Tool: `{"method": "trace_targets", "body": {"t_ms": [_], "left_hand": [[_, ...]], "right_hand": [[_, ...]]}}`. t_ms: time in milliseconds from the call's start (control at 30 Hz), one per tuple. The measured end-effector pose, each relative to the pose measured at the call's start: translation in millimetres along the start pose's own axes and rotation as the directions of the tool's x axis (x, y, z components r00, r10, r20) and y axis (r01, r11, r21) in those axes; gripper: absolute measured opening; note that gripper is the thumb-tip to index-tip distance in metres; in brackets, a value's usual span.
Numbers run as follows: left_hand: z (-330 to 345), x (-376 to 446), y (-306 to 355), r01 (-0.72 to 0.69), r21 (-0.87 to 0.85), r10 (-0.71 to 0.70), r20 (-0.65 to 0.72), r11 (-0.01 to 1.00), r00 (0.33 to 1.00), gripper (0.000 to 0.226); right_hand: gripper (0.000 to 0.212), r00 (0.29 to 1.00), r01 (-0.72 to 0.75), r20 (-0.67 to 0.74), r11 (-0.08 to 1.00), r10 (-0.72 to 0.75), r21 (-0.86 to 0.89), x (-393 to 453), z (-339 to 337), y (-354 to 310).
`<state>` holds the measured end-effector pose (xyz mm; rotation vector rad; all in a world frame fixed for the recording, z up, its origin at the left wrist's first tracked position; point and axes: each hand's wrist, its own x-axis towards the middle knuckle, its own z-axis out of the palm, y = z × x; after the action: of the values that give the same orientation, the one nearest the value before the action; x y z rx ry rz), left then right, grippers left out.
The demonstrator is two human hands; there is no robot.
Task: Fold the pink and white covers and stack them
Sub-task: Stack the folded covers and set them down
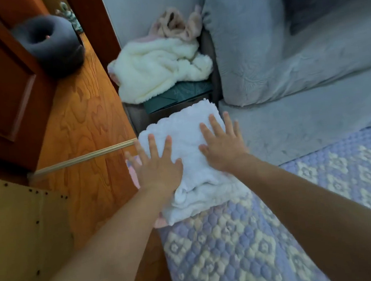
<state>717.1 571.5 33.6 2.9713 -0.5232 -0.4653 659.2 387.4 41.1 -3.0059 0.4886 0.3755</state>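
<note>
Folded white cover (188,153) atop pink cover (134,177) at the bed's (235,248) left edge, long axis running away toward the far corner, pressed flat by spread left hand (157,165) and right hand (222,145).

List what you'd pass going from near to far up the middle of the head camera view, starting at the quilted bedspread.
Quilted bedspread → folded white cover, with the left hand and right hand pressing flat on it → dark green box → crumpled cream fleece → beige plush item.
</note>
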Motion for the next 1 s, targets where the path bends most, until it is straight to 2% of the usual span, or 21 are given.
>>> {"method": "trace_targets", "body": {"t_ms": [100,167,300,367,467,533,667,733,833,933,1000], "left_hand": [[-15,-23,38,0.073,-0.117,-0.086,-0.116,0.99,0.989,0.066],[10,-30,48,0.122,-0.238,-0.155,-0.125,0.964,0.98,0.065],[76,-30,22,-0.006,-0.116,-0.03,-0.303,0.993,0.952,0.069],[88,-21,21,-0.054,-0.107,0.013,-0.352,0.993,0.936,0.07],[89,-12,29,-0.092,-0.138,0.038,-0.352,0.986,0.935,0.071],[86,-13,27,-0.093,-0.16,0.035,-0.336,0.983,0.941,0.071],[77,-17,21,-0.046,-0.178,-0.002,-0.26,0.983,0.966,0.072],[74,-19,22,-0.049,-0.145,0.012,-0.25,0.988,0.968,0.074],[78,-19,21,-0.055,-0.118,0.023,-0.26,0.992,0.965,0.076],[79,-14,24,-0.062,-0.143,0.026,-0.239,0.988,0.971,0.076],[73,-16,21,-0.053,-0.144,0.022,-0.211,0.988,0.977,0.075]], "right_hand": [[0.061,0.999,0.037,-0.031,0.994,-0.034,0.101,-20,-4,-29],[0.062,0.999,0.026,-0.025,0.988,-0.023,0.149,-19,16,-33],[0.069,0.985,0.077,-0.163,0.993,-0.062,0.086,-16,63,-10],[0.07,0.971,0.091,-0.234,0.986,-0.057,0.139,-12,75,-1],[0.07,0.976,0.067,-0.216,0.966,-0.012,0.25,-6,81,8],[0.067,0.98,0.041,-0.2,0.971,0.007,0.235,-5,71,1],[0.062,0.903,0.026,-0.429,0.989,0.041,0.149,14,35,-26],[0.064,0.942,-0.002,-0.329,0.98,0.069,0.2,32,36,-17],[0.067,0.97,-0.146,-0.118,0.896,0.213,0.419,48,48,3],[0.065,0.977,-0.142,-0.063,0.837,0.205,0.528,46,40,7],[0.061,0.981,-0.184,0.05,0.84,0.185,0.511,34,22,10]]}}
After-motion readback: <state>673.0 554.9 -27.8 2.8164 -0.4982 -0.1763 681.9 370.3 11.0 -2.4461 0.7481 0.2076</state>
